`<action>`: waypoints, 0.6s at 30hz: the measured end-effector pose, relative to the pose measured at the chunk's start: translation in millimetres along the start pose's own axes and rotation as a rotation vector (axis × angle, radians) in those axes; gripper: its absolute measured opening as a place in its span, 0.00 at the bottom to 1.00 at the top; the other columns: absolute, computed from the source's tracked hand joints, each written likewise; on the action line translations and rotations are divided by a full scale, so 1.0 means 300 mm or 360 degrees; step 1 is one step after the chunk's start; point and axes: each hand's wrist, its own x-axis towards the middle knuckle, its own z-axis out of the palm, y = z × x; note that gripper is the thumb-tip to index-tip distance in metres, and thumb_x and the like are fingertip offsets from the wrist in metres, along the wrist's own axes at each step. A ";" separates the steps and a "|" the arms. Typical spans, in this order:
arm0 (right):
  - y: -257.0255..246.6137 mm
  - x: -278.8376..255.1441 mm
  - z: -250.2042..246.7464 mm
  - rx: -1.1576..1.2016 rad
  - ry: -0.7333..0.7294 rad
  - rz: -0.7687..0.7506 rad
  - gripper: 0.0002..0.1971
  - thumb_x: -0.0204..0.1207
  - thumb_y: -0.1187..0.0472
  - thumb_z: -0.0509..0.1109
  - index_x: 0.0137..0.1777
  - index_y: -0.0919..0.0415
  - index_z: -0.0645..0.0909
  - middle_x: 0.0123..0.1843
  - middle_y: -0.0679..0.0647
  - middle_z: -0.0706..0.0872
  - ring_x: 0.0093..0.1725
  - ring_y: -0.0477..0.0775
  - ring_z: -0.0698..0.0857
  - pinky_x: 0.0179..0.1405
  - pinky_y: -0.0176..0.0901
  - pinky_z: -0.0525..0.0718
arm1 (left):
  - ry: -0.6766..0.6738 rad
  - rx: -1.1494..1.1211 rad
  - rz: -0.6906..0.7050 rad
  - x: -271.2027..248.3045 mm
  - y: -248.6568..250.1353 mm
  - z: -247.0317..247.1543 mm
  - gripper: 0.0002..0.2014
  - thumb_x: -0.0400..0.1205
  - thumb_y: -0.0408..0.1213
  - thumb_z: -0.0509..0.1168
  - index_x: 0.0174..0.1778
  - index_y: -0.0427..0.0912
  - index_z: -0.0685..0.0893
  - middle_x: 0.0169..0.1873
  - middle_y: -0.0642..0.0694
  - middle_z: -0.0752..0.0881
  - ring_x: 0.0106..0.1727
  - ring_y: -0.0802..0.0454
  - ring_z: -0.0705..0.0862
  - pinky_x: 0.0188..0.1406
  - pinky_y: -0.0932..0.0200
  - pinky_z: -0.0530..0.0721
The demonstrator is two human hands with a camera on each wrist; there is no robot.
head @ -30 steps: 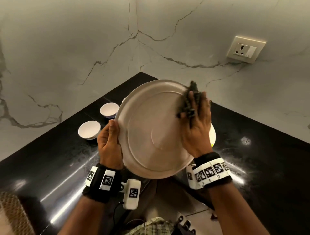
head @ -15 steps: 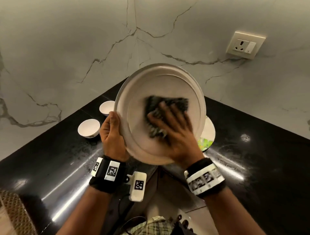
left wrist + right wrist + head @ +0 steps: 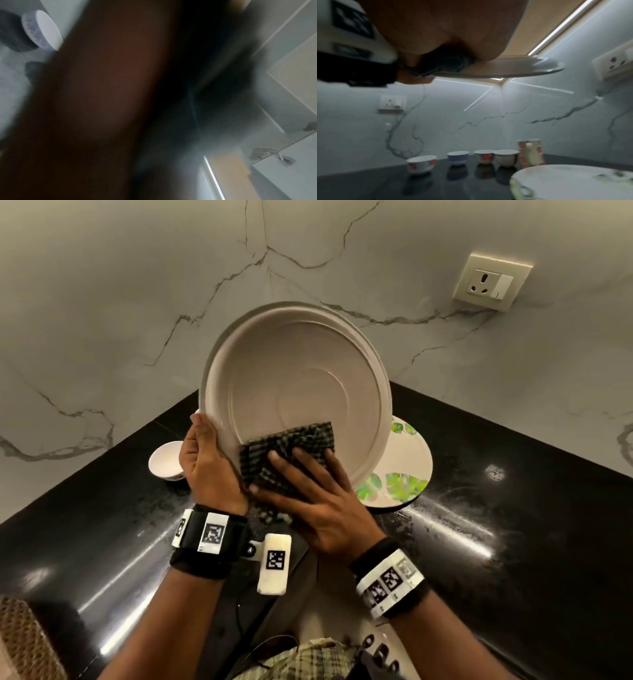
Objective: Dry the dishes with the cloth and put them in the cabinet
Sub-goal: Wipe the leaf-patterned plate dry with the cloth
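I hold a large plain beige plate (image 3: 298,378) tilted up over the black counter, its inside facing me. My left hand (image 3: 209,440) grips its left rim, thumb on the front and fingers hidden behind. My right hand (image 3: 301,470) presses a dark checked cloth (image 3: 291,443) flat against the plate's lower part with spread, straight fingers. Part of the cloth hangs below the rim under my palm. From the right wrist view the plate (image 3: 505,67) appears edge-on with the cloth (image 3: 447,63) bunched under the hand. The left wrist view is blurred and mostly dark.
A leaf-patterned plate (image 3: 407,474) lies on the counter (image 3: 513,542) behind the held plate. A small white bowl (image 3: 166,460) stands at the left. Several small bowls (image 3: 458,157) and a tall mug (image 3: 530,152) line the marble wall. A socket (image 3: 491,280) is upper right, a woven basket (image 3: 20,642) lower left.
My right hand has slid the cloth from the plate's upper right rim across the middle down to the lower rim. The plate has tipped up towards me. The left hand keeps its grip.
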 end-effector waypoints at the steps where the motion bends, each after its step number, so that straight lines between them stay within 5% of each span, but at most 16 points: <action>1: 0.045 -0.016 0.002 0.0030 0.0019 0.0041 0.27 0.86 0.46 0.64 0.85 0.40 0.67 0.90 0.52 0.59 0.90 0.59 0.54 0.84 0.71 0.59 | 0.0014 -0.0037 -0.0015 0.002 0.005 -0.008 0.20 0.92 0.45 0.59 0.60 0.31 0.85 0.46 0.44 0.91 0.50 0.48 0.88 0.55 0.51 0.90; 4: 0.215 -0.057 0.015 0.0360 0.0262 0.0519 0.28 0.85 0.51 0.68 0.84 0.46 0.69 0.90 0.58 0.59 0.90 0.64 0.53 0.83 0.76 0.59 | 0.0058 -0.0117 -0.0065 0.012 0.017 -0.043 0.19 0.91 0.47 0.60 0.62 0.36 0.87 0.57 0.34 0.86 0.61 0.37 0.85 0.70 0.34 0.83; 8: 0.342 -0.033 -0.034 0.1078 0.0736 0.1203 0.27 0.91 0.51 0.57 0.83 0.23 0.55 0.91 0.51 0.54 0.91 0.58 0.51 0.87 0.70 0.57 | 0.0107 -0.0129 -0.0088 -0.011 0.017 -0.051 0.23 0.91 0.47 0.60 0.69 0.29 0.82 0.59 0.32 0.85 0.61 0.38 0.86 0.69 0.39 0.85; 10: 0.300 -0.004 -0.049 0.1155 0.0798 0.1114 0.27 0.91 0.56 0.57 0.83 0.26 0.59 0.91 0.50 0.53 0.91 0.58 0.51 0.87 0.68 0.60 | 0.0228 -0.0168 -0.0091 -0.006 0.011 -0.037 0.23 0.89 0.49 0.64 0.68 0.33 0.85 0.62 0.31 0.88 0.64 0.35 0.87 0.70 0.39 0.85; 13: 0.163 0.014 -0.031 0.0721 0.0668 0.0800 0.24 0.88 0.56 0.61 0.84 0.57 0.71 0.90 0.62 0.58 0.90 0.67 0.51 0.85 0.76 0.54 | 0.0324 -0.0237 -0.0103 0.003 0.006 0.000 0.32 0.80 0.61 0.70 0.70 0.39 0.85 0.66 0.34 0.87 0.68 0.37 0.86 0.72 0.36 0.83; 14: 0.110 0.016 -0.019 0.0554 0.0584 0.0677 0.25 0.87 0.56 0.63 0.83 0.59 0.72 0.89 0.64 0.60 0.90 0.68 0.52 0.85 0.77 0.53 | 0.0340 -0.0265 -0.0118 0.014 0.000 0.010 0.32 0.80 0.62 0.70 0.72 0.40 0.85 0.66 0.36 0.88 0.69 0.39 0.86 0.72 0.37 0.82; 18: -0.043 0.021 0.021 -0.0048 0.0175 0.0060 0.31 0.85 0.49 0.67 0.87 0.46 0.64 0.90 0.51 0.59 0.90 0.55 0.54 0.87 0.58 0.50 | 0.0337 -0.0315 -0.0277 0.077 -0.046 0.016 0.33 0.74 0.63 0.71 0.67 0.42 0.88 0.62 0.39 0.90 0.67 0.40 0.87 0.73 0.37 0.82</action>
